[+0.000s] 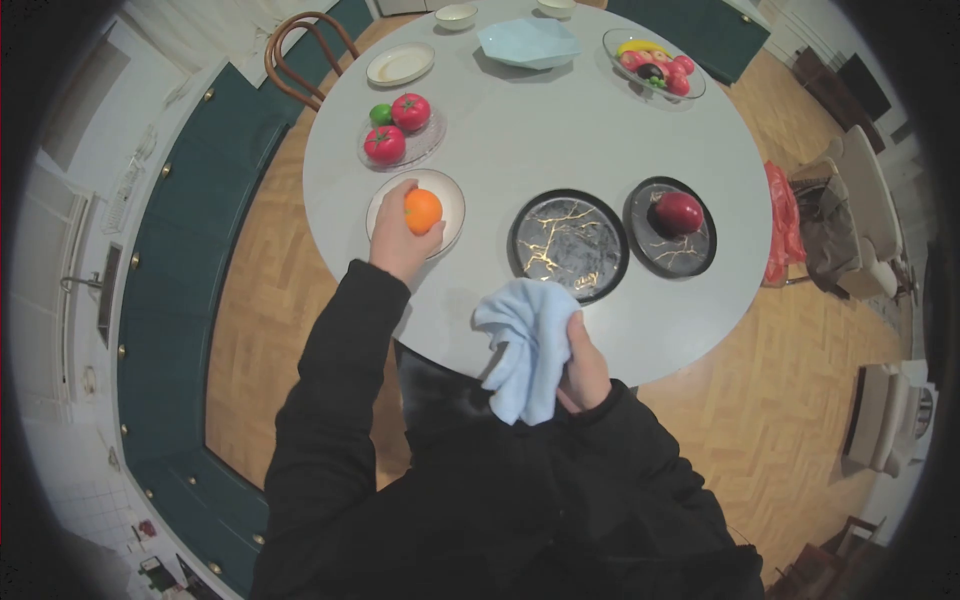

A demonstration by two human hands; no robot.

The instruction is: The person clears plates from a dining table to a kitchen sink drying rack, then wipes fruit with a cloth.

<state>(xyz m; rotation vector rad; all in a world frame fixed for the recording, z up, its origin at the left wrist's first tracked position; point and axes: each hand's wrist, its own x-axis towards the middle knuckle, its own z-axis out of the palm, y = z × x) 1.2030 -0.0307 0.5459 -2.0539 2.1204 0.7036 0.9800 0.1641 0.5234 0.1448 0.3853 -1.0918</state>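
One view only — a head-worn camera looking steeply down on the round surface (560, 130) from above its near edge. The fisheye lens bends the floor and cabinets around that surface — its far rim reaches the top border.

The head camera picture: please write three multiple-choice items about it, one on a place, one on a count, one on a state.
1. Where is the round orange fruit?
A. in the left hand, over the white plate
B. on a black marbled plate
C. in the glass bowl

2. How many black marbled round plates lie on the round white table?
A. one
B. two
C. four

3. What does the right hand do?
A. rests open
B. grips a light blue cloth
C. holds a spoon

Answers: 1 A, the left hand wraps it above the white plate. 2 B, one bare, one bearing a dark red fruit. 3 B, the cloth hangs bunched from its fingers.
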